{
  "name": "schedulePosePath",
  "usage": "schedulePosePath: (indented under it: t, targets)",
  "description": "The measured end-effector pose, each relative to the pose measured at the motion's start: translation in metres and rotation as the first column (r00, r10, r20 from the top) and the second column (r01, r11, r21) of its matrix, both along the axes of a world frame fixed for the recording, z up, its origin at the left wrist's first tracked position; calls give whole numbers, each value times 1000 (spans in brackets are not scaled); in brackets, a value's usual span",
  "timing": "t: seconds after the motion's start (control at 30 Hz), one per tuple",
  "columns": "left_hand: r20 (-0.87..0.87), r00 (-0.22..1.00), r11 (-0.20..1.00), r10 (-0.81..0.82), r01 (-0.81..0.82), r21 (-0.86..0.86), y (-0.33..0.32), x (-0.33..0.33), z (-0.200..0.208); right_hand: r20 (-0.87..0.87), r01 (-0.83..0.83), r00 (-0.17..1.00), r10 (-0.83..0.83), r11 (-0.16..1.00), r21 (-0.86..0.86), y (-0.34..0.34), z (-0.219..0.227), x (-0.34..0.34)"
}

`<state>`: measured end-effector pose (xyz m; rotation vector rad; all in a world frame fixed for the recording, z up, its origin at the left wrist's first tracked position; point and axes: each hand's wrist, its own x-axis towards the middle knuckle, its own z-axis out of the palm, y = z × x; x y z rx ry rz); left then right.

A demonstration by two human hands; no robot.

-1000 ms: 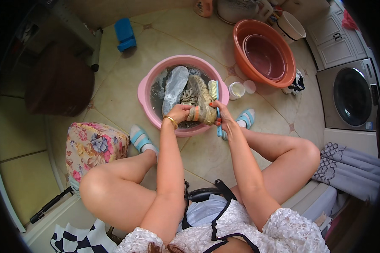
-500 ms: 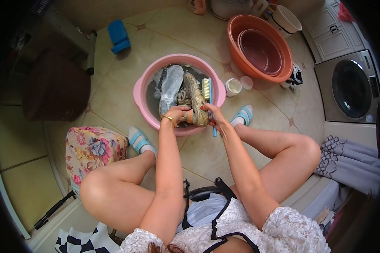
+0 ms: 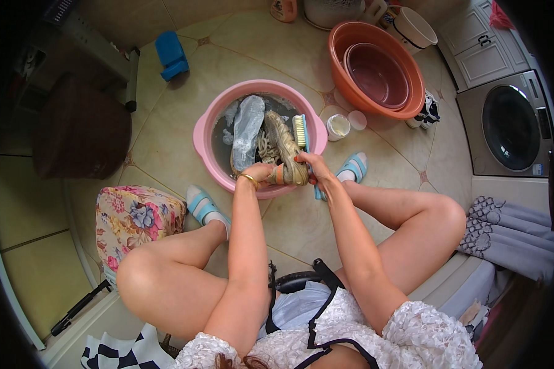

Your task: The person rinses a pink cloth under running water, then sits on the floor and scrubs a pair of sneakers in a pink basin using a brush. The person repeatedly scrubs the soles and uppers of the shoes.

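A pink basin (image 3: 202,136) of grey, sudsy water stands on the floor before me. Both my hands hold one end of a dirty beige shoe (image 3: 280,136) at the near rim. My left hand (image 3: 261,173) is closed on the shoe's left side, my right hand (image 3: 316,166) on its right. The blue handle of a scrub brush (image 3: 300,133) runs under my right hand; whether the fingers grip it too is hidden. Left of the held shoe, another shoe (image 3: 248,130) lies sole up in the water.
Right of the basin sit a small white tub (image 3: 338,127) of pale paste and its lid (image 3: 357,120). Farther back are nested orange-red basins (image 3: 340,64). A blue plastic object (image 3: 172,56) lies far left, a flowered covered stool (image 3: 140,215) nearer. A washing machine (image 3: 505,126) stands right.
The near end of the held shoe has shifted slightly right, with my right hand. The brush handle's lower end has swung a little right. Both hands keep their hold on the shoe.
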<state>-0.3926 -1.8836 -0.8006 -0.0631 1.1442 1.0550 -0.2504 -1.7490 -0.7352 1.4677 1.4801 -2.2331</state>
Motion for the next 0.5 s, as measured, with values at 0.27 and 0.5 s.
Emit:
schedulePosePath:
  t: [0.27, 0.5]
  targets:
    - [6, 1000, 995, 18, -19, 95, -10, -3, -12, 3, 7, 1000, -7, 1000, -9, -3, 4, -2]
    - [-86, 994, 995, -73, 78, 54, -12, -8, -14, 10, 14, 1000, -14, 999, -36, -1, 14, -5]
